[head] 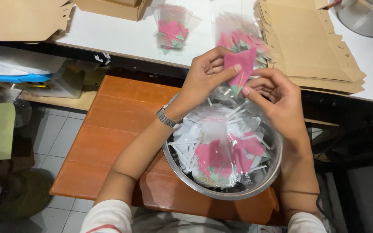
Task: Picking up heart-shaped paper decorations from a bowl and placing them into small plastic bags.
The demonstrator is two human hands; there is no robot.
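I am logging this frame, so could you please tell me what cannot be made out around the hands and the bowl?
- Head view: left hand and right hand cover part of the pink paper piece.
- The clear plastic bag blurs the pieces inside the steel bowl; no count possible.
- The metal pot is cut off by the top edge.

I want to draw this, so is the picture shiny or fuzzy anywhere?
In the head view, light glares off the clear plastic bag in the metal bowl and off the white table; the hands, left hand and right hand, and the pink paper piece look sharp; the floor at lower left is dim.
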